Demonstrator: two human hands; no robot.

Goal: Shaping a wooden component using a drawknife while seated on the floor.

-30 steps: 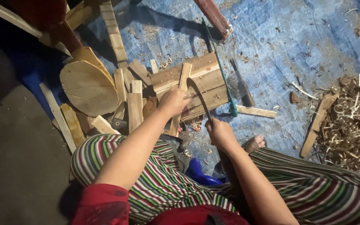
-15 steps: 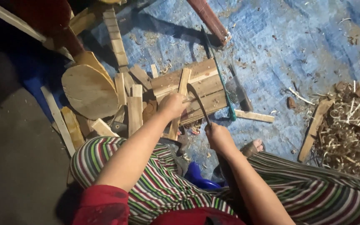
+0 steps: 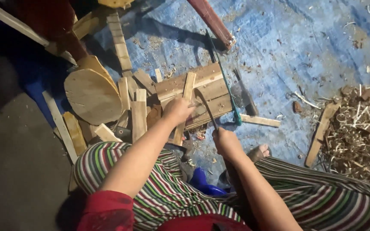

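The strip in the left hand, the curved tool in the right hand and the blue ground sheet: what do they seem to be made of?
Strip: pale raw wood, unfinished, grain visible.
Curved tool: dark, thin blade, probably metal; handle hidden in the right hand.
Ground sheet: blue, creased, likely plastic tarpaulin.
The left hand grips the strip.

The right hand hides the curved blade's handle
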